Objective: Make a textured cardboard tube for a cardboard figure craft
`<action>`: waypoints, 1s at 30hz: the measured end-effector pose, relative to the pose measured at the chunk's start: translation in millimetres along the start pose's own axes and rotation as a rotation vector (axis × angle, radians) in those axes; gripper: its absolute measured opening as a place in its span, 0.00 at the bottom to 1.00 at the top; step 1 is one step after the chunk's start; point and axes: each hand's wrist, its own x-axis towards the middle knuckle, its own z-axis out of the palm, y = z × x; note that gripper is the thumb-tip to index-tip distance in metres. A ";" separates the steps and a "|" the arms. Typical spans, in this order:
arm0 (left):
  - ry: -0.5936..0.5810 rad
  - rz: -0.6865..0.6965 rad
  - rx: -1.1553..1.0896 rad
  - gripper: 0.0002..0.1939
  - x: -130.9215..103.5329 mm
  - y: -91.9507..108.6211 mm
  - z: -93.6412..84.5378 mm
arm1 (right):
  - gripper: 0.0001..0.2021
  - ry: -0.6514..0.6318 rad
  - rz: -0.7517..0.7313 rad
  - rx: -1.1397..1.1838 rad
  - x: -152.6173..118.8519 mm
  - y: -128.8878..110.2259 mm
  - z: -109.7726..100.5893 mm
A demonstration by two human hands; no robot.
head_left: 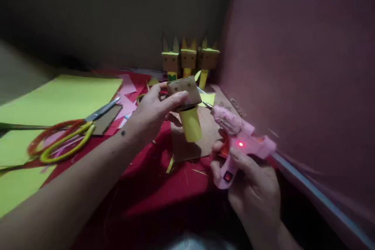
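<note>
My left hand (159, 105) is closed around a small cardboard figure (190, 91), thumb across its box-shaped head. The head has two dark eye spots, and a yellow paper tube (191, 125) hangs below it as the body. In my right hand (252, 179) is a pink hot glue gun (243, 133) with a lit red light and an orange trigger under the fingers. Its metal nozzle points left, close to the right side of the figure's head; whether they touch I cannot tell. A cardboard sheet (206, 136) lies beneath the figure.
Three similar figures with pointed ears (189, 59) stand at the back. Scissors with red and yellow handles (73, 136) lie at left by yellow paper sheets (67, 93) and pink paper scraps (127, 105). A red surface (146, 199) spreads below; a wall (307, 66) rises at right.
</note>
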 end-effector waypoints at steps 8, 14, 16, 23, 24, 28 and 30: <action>-0.149 -0.038 -0.197 0.21 11.9 -9.5 -9.3 | 0.17 0.009 -0.640 -1.373 57.3 -10.2 -58.8; -0.204 0.027 -0.220 0.21 13.0 -5.8 -9.4 | 0.25 -0.196 -0.499 -2.007 91.2 -12.2 -83.6; -0.211 0.035 -0.223 0.22 12.4 -4.7 -9.4 | 0.25 -0.301 -0.444 -1.994 94.1 -13.9 -88.0; -0.227 0.060 -0.268 0.19 14.1 -5.5 -12.0 | 0.24 -0.325 -0.644 -1.528 68.3 -30.4 -52.3; -0.233 0.062 -0.282 0.18 14.4 -5.6 -12.0 | 0.30 -0.409 -0.598 -1.392 61.5 -28.9 -41.6; -0.251 0.064 -0.309 0.17 12.3 -3.2 -9.2 | 0.34 -0.510 -0.694 -1.077 43.4 -7.5 -8.6; -0.235 0.059 -0.302 0.17 10.3 -1.4 -7.4 | 0.26 -0.413 -0.780 -0.999 41.3 4.0 -1.9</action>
